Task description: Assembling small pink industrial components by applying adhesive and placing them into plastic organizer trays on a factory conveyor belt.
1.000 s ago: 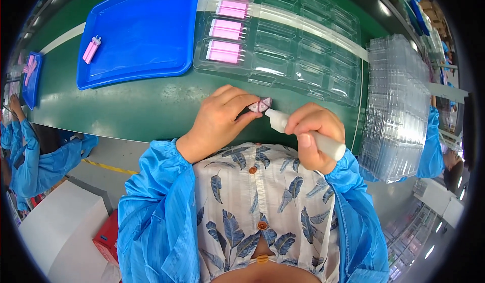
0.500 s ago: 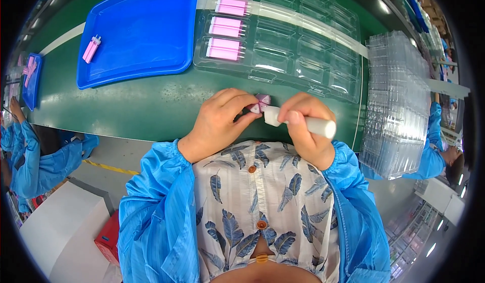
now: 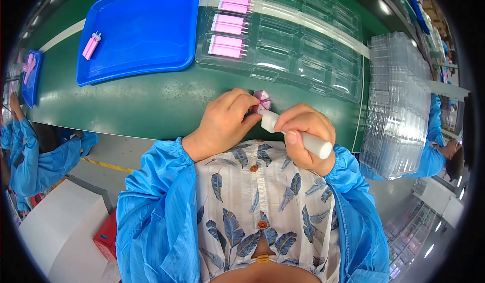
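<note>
– Pinched how, at the left hand point(image 3: 222, 119)?
– Thumb and fingers together, clamped on a pink-and-white piece point(image 3: 263, 96), segmented end poking out past the fingertips.
– Just right of that grip?
– Wrapped by the right hand point(image 3: 309, 121), fingers and thumb closed: a white cylinder point(image 3: 318, 146). Aimed narrow end first at the near edge of the pink-and-white piece. Too small to tell if touching.
– Beneath both grips?
– Green table point(image 3: 131, 103), near its front edge.
– Just beyond?
– Clear compartmented tray point(image 3: 275, 75), with pink blocks point(image 3: 226, 46) in a column down its left side, one to a compartment.
– Beyond and to the left?
– Blue tray point(image 3: 146, 35), with a lone pink block point(image 3: 91, 46) inside, by the left wall.
– Off to the right?
– Tall stack of clear trays point(image 3: 396, 106).
– Farthest left?
– Small blue tray point(image 3: 30, 98), holding pink pieces point(image 3: 30, 66). Near it, a co-worker's blue sleeve point(image 3: 29, 144).
</note>
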The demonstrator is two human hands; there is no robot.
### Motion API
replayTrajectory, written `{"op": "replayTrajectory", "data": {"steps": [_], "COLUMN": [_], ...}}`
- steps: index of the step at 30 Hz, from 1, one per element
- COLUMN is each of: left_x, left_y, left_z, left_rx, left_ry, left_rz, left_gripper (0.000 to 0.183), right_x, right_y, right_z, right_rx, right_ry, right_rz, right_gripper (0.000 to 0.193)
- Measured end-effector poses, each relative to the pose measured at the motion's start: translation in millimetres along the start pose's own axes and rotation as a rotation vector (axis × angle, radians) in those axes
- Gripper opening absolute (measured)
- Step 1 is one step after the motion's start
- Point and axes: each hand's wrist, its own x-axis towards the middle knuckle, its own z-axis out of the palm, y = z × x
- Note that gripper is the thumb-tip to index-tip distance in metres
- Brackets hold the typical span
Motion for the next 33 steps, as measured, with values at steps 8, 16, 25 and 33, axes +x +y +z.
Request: {"op": "replayTrajectory", "data": {"steps": [8,16,25,33], "left_x": [7.6,23.1,170.8,266.5], "left_y": [5.1,19.7,-22.6,-66.1], "left_z": [-0.1,-17.1,-36.5,26.6], "left_rx": [0.057,-0.087,0.424,0.757], "left_ry": [0.055,-0.084,0.056,0.055], "left_rz": [-0.039,-0.081,0.139,0.27], "left_gripper": [0.047,0.042,0.03,0.028], "right_x": [0.9,-22.7,-32.9,-32.3], "right_y": [8.9,24.8,44.8,55.5], "right_z": [-0.7,-34.1,-36.3,-39.7], "right_rx": [0.062,0.352,0.301,0.249], "right_ry": [-0.01,0.315,0.33,0.317], "right_rz": [0.036,0.03,0.063,0.016], "right_gripper": [0.009,0.015,0.007,0.003]}}
